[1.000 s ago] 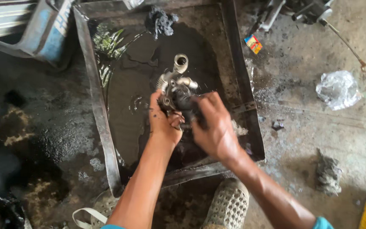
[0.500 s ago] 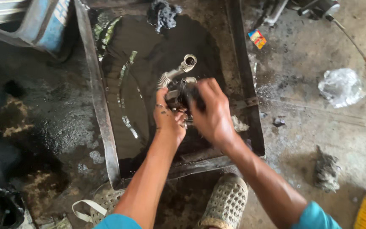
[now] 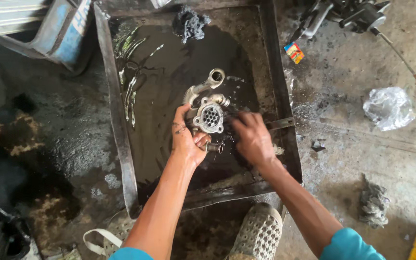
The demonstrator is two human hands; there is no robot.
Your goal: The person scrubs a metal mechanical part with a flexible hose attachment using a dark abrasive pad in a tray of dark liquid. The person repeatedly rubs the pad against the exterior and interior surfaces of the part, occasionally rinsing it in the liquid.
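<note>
Head view, left hand (image 3: pixel 187 139) fingers gripping oily perforated metal part (image 3: pixel 208 115), right hand (image 3: pixel 253 137) empty, loose

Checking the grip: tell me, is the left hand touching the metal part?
Touching. The head view shows the left hand wrapped around the metal part, thumb against its side.
</note>
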